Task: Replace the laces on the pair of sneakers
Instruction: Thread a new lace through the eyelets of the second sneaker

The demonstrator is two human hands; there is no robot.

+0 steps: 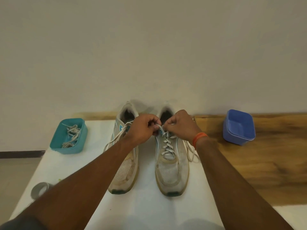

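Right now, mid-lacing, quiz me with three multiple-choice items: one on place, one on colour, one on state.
1. Where do the old laces lie?
A. teal tub
B. blue tub
C. floor

2. What colour is the wristband?
A. green
B. orange
C. black

3. How is the blue tub?
A. holding laces
B. upside down
C. empty

Answers:
1 A: the laces sit bundled in the teal tub, left of the sneakers.
2 B: it is orange, on the right wrist.
3 C: only its bare bottom shows.
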